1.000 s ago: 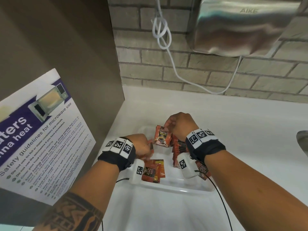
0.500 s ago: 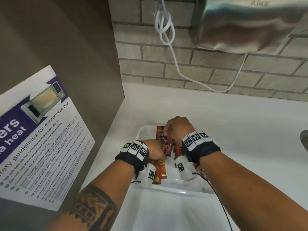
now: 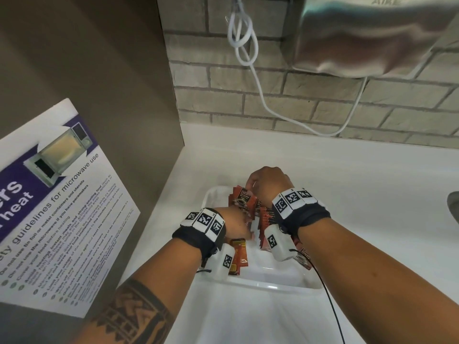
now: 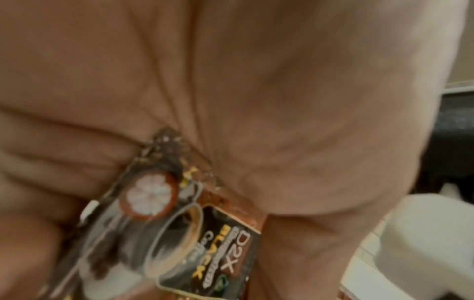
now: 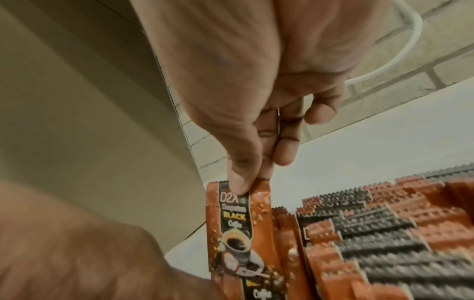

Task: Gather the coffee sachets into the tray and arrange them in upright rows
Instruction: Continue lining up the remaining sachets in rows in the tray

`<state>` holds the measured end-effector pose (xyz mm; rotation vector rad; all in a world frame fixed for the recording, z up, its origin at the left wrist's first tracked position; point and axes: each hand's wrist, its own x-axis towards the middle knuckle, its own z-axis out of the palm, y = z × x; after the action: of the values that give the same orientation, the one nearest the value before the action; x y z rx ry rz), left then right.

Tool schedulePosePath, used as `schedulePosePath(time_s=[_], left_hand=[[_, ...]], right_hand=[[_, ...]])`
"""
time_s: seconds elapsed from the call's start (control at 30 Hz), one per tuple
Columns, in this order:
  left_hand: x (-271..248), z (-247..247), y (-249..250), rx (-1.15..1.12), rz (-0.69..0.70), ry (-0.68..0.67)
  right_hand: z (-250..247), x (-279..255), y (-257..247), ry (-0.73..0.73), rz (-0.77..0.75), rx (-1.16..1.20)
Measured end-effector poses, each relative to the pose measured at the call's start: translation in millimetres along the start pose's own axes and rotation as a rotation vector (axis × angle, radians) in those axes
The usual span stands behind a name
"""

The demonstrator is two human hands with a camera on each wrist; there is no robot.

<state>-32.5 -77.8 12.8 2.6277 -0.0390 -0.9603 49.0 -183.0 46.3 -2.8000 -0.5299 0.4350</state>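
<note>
A white tray [image 3: 273, 285] sits on the counter. Inside it, orange-and-black coffee sachets stand in upright rows [image 3: 267, 217] [image 5: 384, 233]. My right hand [image 3: 253, 187] [image 5: 256, 176] pinches the top edge of an upright sachet [image 3: 242, 199] [image 5: 238, 223] at the tray's far left. My left hand [image 3: 244, 229] is just in front of it, with its fingers curled round a sachet [image 4: 195, 243] pressed into the palm. Two or three sachets [image 3: 239, 256] lie flat at the tray's near left, partly hidden by my left wrist.
A brown side panel with a microwave safety poster [image 3: 57, 207] stands close on the left. Behind is a brick wall with a steel hand dryer [image 3: 360, 36] and its white cable [image 3: 255, 78]. A sink edge [image 3: 453, 207] shows at the far right. White counter [image 3: 360, 194] surrounds the tray.
My left hand moved right and away, up to the sachet that my right hand holds. The right hand lowered that sachet toward the tray's far left.
</note>
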Motion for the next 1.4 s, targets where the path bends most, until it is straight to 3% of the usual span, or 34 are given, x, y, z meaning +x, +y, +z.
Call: schedulePosePath(time_s=[0.17,0.27,0.67,1.4], left_hand=[[2.3,5.8,-3.1,0.057,-0.032,0.011],[1.8,6.6,-3.2,0.070,-0.048,0.023],[-0.4,3.2,-2.4,0.106,0.004,-0.008],[16.1,5.1,-8.1,0.009,-0.031,0.001]], right_hand=[[-2.4,0.6,1.4,0.027,0.005,0.019],[0.9,-0.2,-0.6,-0.027,0.021,-0.001],[21.8,-1.4,1.1,-0.065,0.043,-0.100],[8.7,-7.3,11.5,-0.067,0.035,-0.013]])
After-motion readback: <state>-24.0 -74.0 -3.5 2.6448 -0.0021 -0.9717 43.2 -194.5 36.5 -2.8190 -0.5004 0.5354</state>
